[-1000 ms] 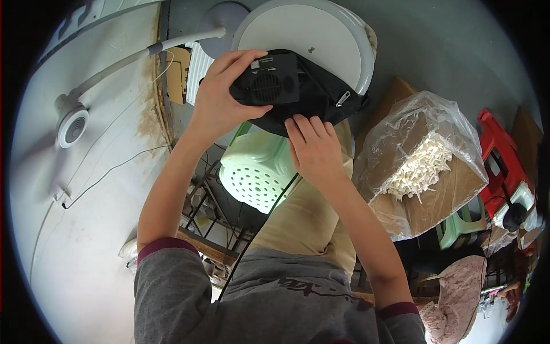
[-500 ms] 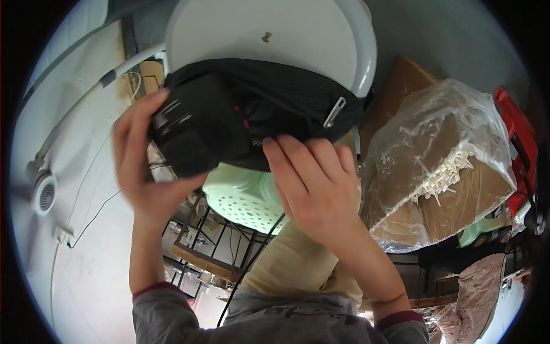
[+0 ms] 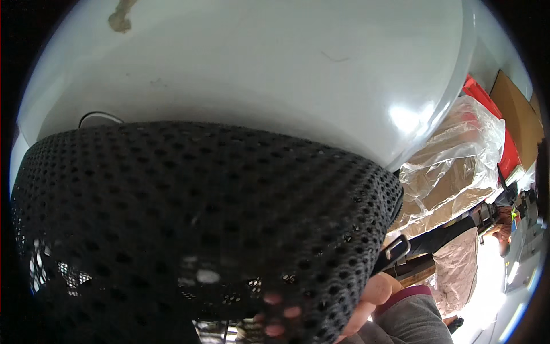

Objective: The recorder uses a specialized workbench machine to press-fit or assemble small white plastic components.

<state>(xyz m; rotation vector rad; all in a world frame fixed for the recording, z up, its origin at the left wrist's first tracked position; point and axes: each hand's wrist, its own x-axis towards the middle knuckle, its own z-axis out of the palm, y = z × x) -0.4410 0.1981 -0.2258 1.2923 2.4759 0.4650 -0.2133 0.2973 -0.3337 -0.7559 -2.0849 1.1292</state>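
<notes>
The black mesh pad (image 3: 195, 229) fills most of the view, pressed so close to the camera that its perforated weave reads as a dark curved wall running from the left rim across to right of centre. Its long axis lies roughly left to right, and a black strap (image 3: 441, 236) with a metal buckle (image 3: 396, 249) trails off its right end. The right hand (image 3: 366, 307) sits at the pad's lower right corner, touching it, with fingertips (image 3: 274, 314) showing pink through the mesh holes (so they are curled in behind the fabric, gripping that edge). That hand is plainly the nearer one; the left hand is hidden behind the pad, and whether it has hold of anything cannot be told. A grey sleeve with a maroon cuff (image 3: 409, 315) follows the right wrist.

Above the pad arches a large white dome-shaped cover (image 3: 258, 69), and to the right lies a clear plastic bag (image 3: 452, 155) over a cardboard box (image 3: 515, 120).

Half a second ago both hands and the whole pad were in view, further from the lens; the pad has since come up to block nearly everything.
</notes>
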